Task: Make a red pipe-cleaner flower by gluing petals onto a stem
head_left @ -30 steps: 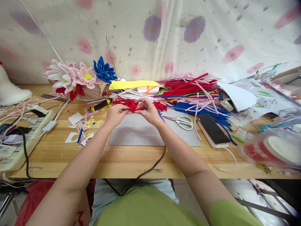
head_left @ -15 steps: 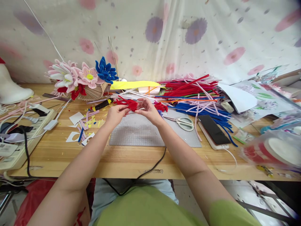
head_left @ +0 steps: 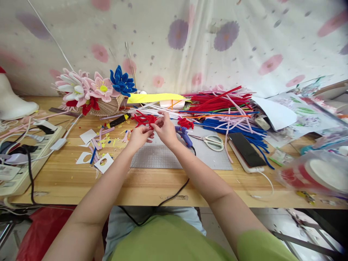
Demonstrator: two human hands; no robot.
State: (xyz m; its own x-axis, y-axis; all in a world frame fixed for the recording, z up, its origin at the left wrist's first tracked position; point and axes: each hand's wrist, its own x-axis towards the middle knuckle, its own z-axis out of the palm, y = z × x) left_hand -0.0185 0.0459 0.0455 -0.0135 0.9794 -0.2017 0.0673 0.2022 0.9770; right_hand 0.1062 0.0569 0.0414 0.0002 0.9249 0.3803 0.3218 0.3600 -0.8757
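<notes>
Above the grey cutting mat [head_left: 160, 157], my left hand [head_left: 139, 137] and my right hand [head_left: 165, 129] meet, fingertips pinched close together. Between them is a red pipe-cleaner piece [head_left: 151, 121], largely covered by my fingers. More red pipe-cleaner shapes [head_left: 139, 119] lie just behind my left hand, and it is hard to see where the held one ends. Another red looped bundle [head_left: 186, 123] rests right of my right hand. Close to that wrist lies a purple glue gun [head_left: 185, 136], with scissors [head_left: 213, 143] farther right on the mat.
Pipe cleaners [head_left: 217, 103] in red, pink and blue are heaped at the back. Finished fuzzy flowers [head_left: 103, 88] stand back left. Paper scraps [head_left: 88, 136] and a power strip [head_left: 35, 156] lie left; a phone [head_left: 247, 149] lies right. The glue gun's black cord [head_left: 174, 195] crosses the front edge.
Both hands have drawn slightly closer together, my left to the right and my right to the left. The red piece is more hidden now, and the glue gun has come into sight.
</notes>
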